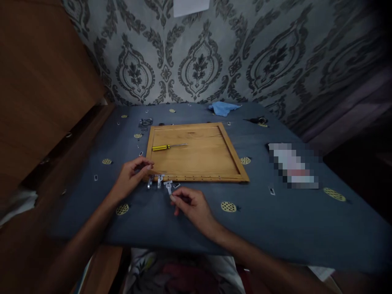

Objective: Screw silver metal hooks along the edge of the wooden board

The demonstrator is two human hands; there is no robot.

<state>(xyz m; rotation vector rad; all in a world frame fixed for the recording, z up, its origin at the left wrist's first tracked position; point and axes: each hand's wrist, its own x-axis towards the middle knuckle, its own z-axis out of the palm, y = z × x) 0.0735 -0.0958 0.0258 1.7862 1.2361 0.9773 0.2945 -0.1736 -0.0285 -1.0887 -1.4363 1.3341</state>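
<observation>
On the blue-clothed worktop [275,212] my left hand [131,176] curls against the wooden frame's [196,178] near corner, grip unclear; my right hand [192,207] pinches a metal bracket [168,186] beside that frame.

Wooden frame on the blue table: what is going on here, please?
A person has both hands by the near left corner of the wooden frame. The left hand touches that corner. The right hand seems to pinch a small metal bracket; two more brackets lie beside it. A yellow screwdriver lies untouched inside the frame.
</observation>
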